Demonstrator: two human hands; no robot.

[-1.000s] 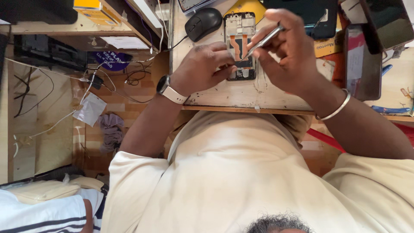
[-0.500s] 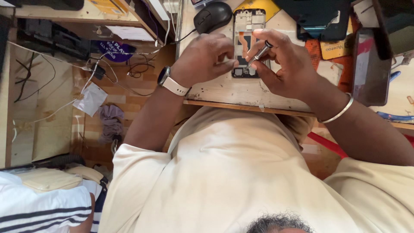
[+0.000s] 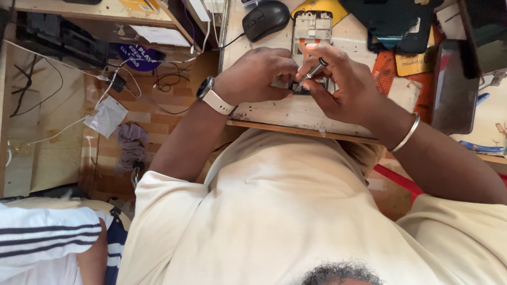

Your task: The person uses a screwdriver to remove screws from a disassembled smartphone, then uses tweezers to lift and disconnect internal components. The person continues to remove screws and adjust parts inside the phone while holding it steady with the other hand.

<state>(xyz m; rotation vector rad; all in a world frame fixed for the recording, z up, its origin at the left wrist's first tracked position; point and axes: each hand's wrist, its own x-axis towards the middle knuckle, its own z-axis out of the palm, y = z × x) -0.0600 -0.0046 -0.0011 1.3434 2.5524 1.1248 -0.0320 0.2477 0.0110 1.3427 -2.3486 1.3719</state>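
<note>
An opened phone (image 3: 312, 27) with its back removed lies on the wooden bench (image 3: 296, 113), its lower end hidden by my hands. My left hand (image 3: 256, 75), with a white-strapped watch on the wrist, presses on the phone's lower left edge. My right hand (image 3: 340, 84), a metal bangle on its wrist, grips a small silver screwdriver (image 3: 312, 70) whose tip points down at the phone's lower part. The two hands touch over the phone.
A black mouse (image 3: 265, 19) lies left of the phone. A dark phone (image 3: 451, 87), a black pad (image 3: 404, 21) and orange items sit to the right. Cables and a plastic bag (image 3: 105, 116) lie on the floor at left. Another person's striped sleeve (image 3: 45, 240) shows at bottom left.
The view has shifted so the bench sits higher and further right. My right hand has lowered the screwdriver from a raised slant down onto the phone's lower part.
</note>
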